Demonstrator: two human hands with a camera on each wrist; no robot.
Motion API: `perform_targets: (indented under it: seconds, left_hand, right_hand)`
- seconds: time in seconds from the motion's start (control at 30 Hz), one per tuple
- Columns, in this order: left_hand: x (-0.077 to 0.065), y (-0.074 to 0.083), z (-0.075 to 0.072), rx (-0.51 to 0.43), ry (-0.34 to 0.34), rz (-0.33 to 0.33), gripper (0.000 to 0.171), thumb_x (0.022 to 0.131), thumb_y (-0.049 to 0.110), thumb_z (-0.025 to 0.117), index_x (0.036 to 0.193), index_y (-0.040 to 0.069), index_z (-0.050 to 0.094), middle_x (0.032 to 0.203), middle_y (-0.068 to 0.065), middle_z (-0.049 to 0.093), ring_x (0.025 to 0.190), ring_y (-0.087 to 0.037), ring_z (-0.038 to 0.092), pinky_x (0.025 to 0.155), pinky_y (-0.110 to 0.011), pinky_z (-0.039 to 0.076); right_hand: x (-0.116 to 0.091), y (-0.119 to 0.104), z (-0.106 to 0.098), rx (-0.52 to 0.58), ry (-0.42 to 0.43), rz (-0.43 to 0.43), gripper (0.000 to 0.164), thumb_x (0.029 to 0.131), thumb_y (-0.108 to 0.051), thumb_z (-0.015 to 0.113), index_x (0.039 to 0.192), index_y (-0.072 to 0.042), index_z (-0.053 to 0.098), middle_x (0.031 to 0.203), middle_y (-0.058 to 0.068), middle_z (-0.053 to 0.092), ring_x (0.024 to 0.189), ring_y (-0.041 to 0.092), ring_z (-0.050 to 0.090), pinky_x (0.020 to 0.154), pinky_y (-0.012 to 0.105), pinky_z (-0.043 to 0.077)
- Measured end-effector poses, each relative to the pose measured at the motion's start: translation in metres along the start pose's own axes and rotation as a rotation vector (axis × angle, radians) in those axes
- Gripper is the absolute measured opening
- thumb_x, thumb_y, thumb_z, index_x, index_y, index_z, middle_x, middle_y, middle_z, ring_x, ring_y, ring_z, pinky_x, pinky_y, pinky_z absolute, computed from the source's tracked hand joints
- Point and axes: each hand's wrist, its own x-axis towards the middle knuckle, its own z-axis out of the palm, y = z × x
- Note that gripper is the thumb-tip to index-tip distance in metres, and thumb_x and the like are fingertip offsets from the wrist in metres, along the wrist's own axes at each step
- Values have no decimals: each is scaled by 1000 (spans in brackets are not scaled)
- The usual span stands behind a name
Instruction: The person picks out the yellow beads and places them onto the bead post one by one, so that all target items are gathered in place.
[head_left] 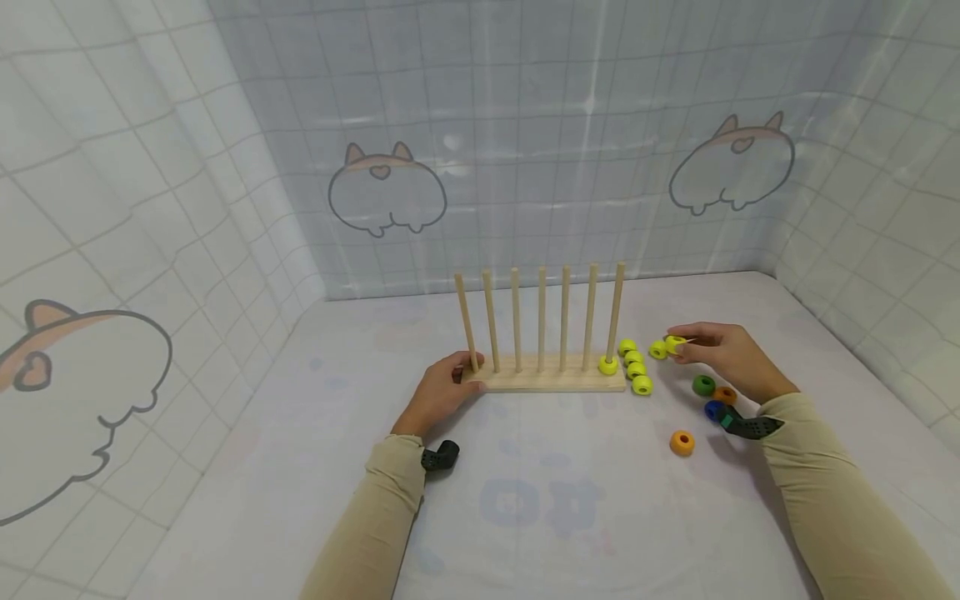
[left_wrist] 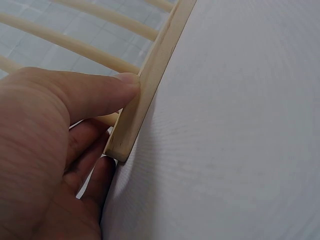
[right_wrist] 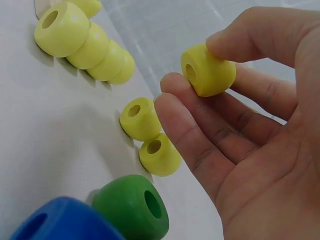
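Note:
A wooden peg rack with a row of upright pegs stands on the table, one yellow bead round the base of its rightmost peg. My left hand grips the rack's left end; in the left wrist view the thumb presses the edge of the base, with the other fingers behind it. To the right of the rack, my right hand pinches a yellow bead between thumb and fingers, raised off the table. Two loose yellow beads lie just below those fingers in the right wrist view.
Several yellow beads form a line beside the rack's right end. Green, orange and blue beads sit near my right wrist, with another orange bead nearer me. Grid-patterned curtains enclose the table.

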Motion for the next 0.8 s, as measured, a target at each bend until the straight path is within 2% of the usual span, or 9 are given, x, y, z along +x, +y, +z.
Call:
perform_targets:
  seconds: [0.33,0.5,0.8]
  left_hand:
    - [1,-2,1,-12,-2,0,39,88,18,76,127,17,66,131,-3,63,113,-23,61,98,-44,46]
    - [1,-2,0,-6,-3,-3,40,89,19,76,127,18,66,132,-3,63,114,-23,61,99,-44,46]
    - [-1,3,-1,2,-5,-14,40,89,18,76,128,17,66,134,-4,62,116,-25,60,100,-45,45]
  right_hand:
    - [-2,-7,4,-14,14,-25,54,98,-40,64,142,-11,56,132,13,62,109,20,62,97,47,43]
    - [-2,-11,4,-2,18,-33,52,98,-40,64,141,-11,57,131,13,63,110,24,62,99,50,42]
    - [-2,-19,8,-10,14,-51,53,98,-39,65,141,-9,56,137,13,59,122,31,53,102,58,39]
